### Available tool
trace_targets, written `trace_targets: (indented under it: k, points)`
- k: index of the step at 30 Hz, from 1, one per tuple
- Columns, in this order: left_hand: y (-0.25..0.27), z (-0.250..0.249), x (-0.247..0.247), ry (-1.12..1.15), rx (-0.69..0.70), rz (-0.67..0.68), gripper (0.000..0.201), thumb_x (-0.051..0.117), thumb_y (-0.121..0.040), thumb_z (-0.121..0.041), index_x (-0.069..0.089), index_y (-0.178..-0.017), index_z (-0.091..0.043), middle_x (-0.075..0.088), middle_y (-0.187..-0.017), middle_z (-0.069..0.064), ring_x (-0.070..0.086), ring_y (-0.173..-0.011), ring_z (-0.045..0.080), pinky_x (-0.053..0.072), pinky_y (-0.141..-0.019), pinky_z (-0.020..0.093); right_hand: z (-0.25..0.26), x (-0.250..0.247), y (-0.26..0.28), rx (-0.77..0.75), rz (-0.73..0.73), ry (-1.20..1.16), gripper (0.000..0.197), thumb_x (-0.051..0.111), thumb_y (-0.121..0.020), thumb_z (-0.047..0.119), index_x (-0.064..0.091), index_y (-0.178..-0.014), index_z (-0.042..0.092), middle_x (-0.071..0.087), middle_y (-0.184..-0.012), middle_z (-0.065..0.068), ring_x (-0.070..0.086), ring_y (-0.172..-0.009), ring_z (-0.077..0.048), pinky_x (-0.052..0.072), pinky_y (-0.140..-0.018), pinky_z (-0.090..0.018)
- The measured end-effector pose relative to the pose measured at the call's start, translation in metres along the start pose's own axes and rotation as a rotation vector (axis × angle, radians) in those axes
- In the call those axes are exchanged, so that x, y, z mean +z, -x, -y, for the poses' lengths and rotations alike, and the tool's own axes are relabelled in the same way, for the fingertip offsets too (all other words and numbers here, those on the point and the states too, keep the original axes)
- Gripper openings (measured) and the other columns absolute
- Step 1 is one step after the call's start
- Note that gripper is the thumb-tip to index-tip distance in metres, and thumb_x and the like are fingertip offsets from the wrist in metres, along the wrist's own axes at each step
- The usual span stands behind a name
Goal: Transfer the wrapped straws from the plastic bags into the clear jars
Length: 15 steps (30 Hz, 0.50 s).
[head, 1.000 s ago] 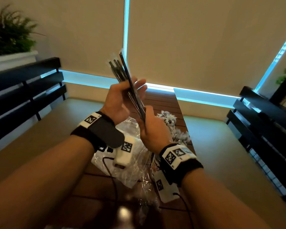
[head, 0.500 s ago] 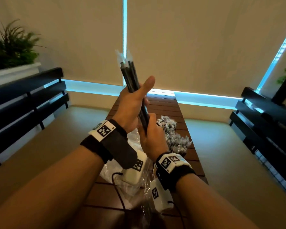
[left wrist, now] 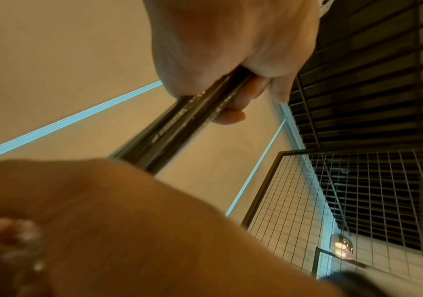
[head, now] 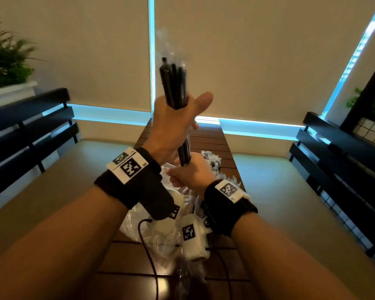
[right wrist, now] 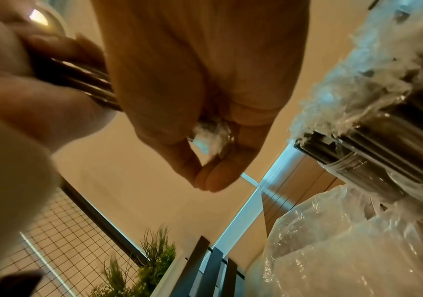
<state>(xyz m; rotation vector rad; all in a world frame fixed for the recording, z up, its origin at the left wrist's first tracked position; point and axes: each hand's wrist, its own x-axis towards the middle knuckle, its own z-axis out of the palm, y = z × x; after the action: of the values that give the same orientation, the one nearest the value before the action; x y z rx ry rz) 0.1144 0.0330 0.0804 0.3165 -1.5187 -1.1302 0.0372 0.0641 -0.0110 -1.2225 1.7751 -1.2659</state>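
Black wrapped straws (head: 174,87) are held as one upright bundle in front of the window blinds, above the brown slatted surface (head: 210,146). The left hand (head: 171,126) is closed round the middle of the bundle, thumb raised; its fingers are hidden behind the straws in the head view. The right hand (head: 193,172) is closed round the lower end, just beneath the left, and the bundle's bottom tips are covered by it. The number of straws cannot be made out; the clear wrapper ends at the top are blurred against the bright window gap.

In the left wrist view the straws (left wrist: 179,128) are seen running from one hand to the other, the near hand being out of focus. In the right wrist view crumpled clear wrapping (right wrist: 209,138) is seen inside a curled hand.

Clear plastic bags (head: 139,221) lie on the surface below the wrists, largely hidden by the wrist devices and cables. A further pile of wrapped straws (head: 212,161) lies beyond the right hand, mostly covered. A second packed bundle in clear plastic (right wrist: 372,144) is cut off at the right wrist view's edge.
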Motion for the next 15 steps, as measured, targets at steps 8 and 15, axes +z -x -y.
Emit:
trace_targets:
  k: [8,15]
  points:
    - [0.008,0.023,0.015,-0.124,-0.06,-0.061,0.035,0.076,-0.085,-0.018,0.053,-0.062,-0.006,0.045,-0.05,-0.001,0.049,-0.048,0.014,0.048,-0.052,0.023,-0.008,-0.033,0.019,-0.077,0.046,0.423,0.059,0.074,-0.078,0.014,0.043,-0.128,0.018,0.066,-0.09,-0.003,0.065,-0.075,-0.015,0.052,-0.062,-0.027]
    - [0.027,0.07,0.017,-0.121,-0.174,-0.193,0.041,0.074,-0.087,-0.026,0.05,-0.061,-0.005,0.04,-0.048,-0.001,0.047,-0.047,0.016,0.053,-0.051,0.041,-0.048,-0.08,0.04,-0.16,-0.463,0.529,0.067,0.062,-0.066,0.027,0.04,-0.129,0.034,0.054,-0.123,0.004,0.052,-0.114,-0.02,0.044,-0.097,-0.047]
